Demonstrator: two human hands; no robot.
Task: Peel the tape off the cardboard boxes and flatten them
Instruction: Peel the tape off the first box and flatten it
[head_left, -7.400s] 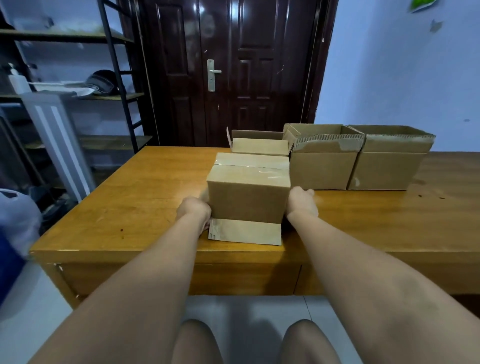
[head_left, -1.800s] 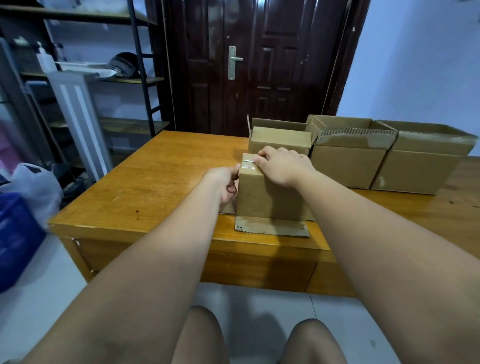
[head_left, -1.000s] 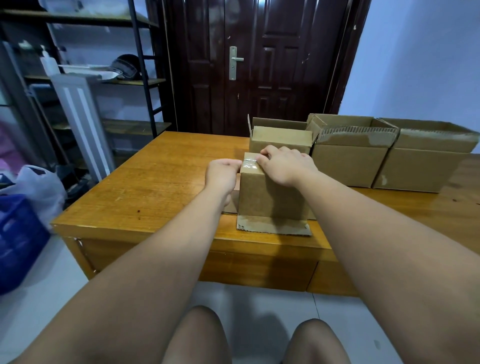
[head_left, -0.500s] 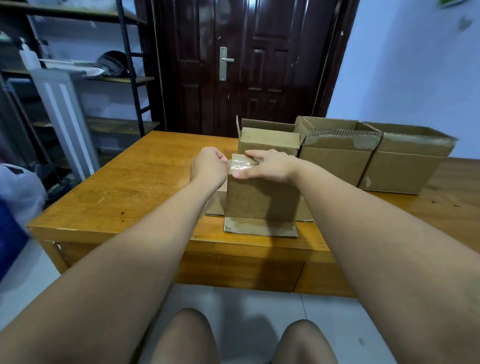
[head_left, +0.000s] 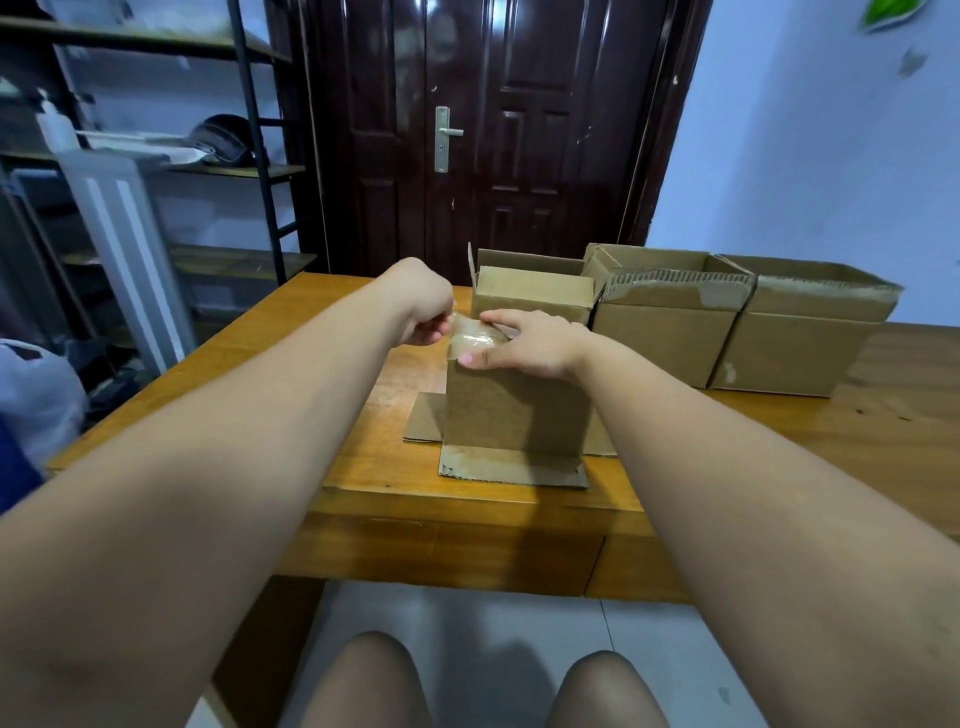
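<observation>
A small cardboard box (head_left: 514, 410) stands near the front edge of the wooden table (head_left: 260, 395), with its lower flaps spread flat on the wood. Clear tape (head_left: 475, 338) runs over its top. My left hand (head_left: 423, 309) pinches the tape's loose end at the box's top left corner and holds it lifted off the cardboard. My right hand (head_left: 527, 343) lies on the top of the box with straight fingers, pressing it down. Three more cardboard boxes stand behind: a small one (head_left: 532, 293), a middle one (head_left: 665, 332) and a right one (head_left: 800, 332).
The three rear boxes stand open at the top in a row along the table's far side. A dark door (head_left: 493, 130) is behind the table. Metal shelves (head_left: 156, 171) stand at the left. A white bag (head_left: 36, 400) sits on the floor at the left.
My left hand has gone from beside the box up to its top left corner and has lifted the tape's end off the cardboard. My right hand stays on the top.
</observation>
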